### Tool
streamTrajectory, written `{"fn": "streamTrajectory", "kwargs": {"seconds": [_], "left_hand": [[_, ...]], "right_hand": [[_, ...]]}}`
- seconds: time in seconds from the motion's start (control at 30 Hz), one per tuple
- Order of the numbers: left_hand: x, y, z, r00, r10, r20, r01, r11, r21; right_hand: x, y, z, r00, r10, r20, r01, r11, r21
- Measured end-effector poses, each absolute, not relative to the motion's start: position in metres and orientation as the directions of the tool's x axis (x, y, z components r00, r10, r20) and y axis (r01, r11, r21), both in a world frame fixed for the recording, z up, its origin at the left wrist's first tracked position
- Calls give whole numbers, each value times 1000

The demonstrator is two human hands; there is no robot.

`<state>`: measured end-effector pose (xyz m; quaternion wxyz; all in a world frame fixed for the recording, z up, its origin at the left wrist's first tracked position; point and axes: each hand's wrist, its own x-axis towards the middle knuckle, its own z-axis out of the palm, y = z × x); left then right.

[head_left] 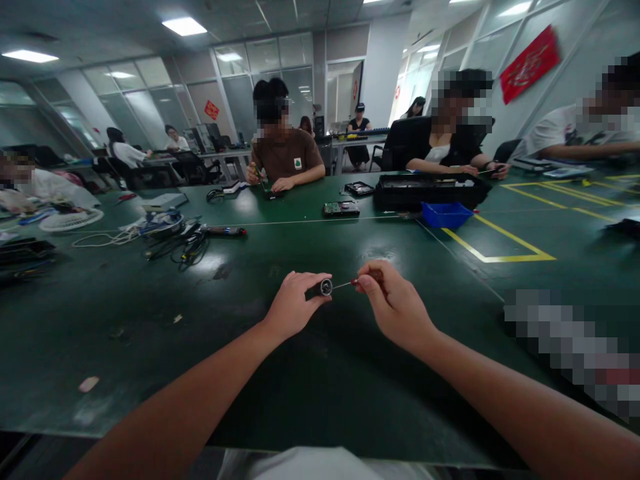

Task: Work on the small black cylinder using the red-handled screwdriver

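Clamping fingers on a black cylinder [316,291]: left hand [294,303]; fingers pinching a screwdriver [343,285] at the cylinder's right end: right hand [396,301].

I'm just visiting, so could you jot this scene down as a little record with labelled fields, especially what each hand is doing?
Left hand: holds a dark cylinder, round end facing right
Right hand: holds a screwdriver, thin shaft pointing at that end
Contact between them: too small to tell
Work surface: green table
Left, farther back: tangled dark cables
Right, farther back: blue bin, in front of a long black housing
Opposite: person in a brown shirt
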<state>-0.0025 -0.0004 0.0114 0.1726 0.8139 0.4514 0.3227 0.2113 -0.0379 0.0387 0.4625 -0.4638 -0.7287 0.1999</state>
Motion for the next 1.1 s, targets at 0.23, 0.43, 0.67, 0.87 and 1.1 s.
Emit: {"fn": "streamTrajectory", "kwargs": {"seconds": [0.23, 0.43, 0.67, 0.87, 1.1], "left_hand": [[-3, 1, 10, 399, 841, 365, 629, -541, 559], [-2, 1, 10, 416, 846, 335, 630, -533, 565], [-1, -1, 12, 419, 863, 282, 641, -500, 582], [0, -1, 12, 431, 861, 272, 633, -503, 589], [0, 0, 10, 437, 859, 266, 630, -503, 591]], "right_hand": [[213, -34, 39, -120, 883, 453, 520, 445, -730], [214, -32, 38, -110, 901, 419, 534, 409, -740], [215, -37, 46, -69, 867, 493, 594, 433, -678], [216, -39, 47, -120, 825, 552, 593, 506, -627], [216, -41, 48, -118, 809, 576, 578, 528, -623]]}}
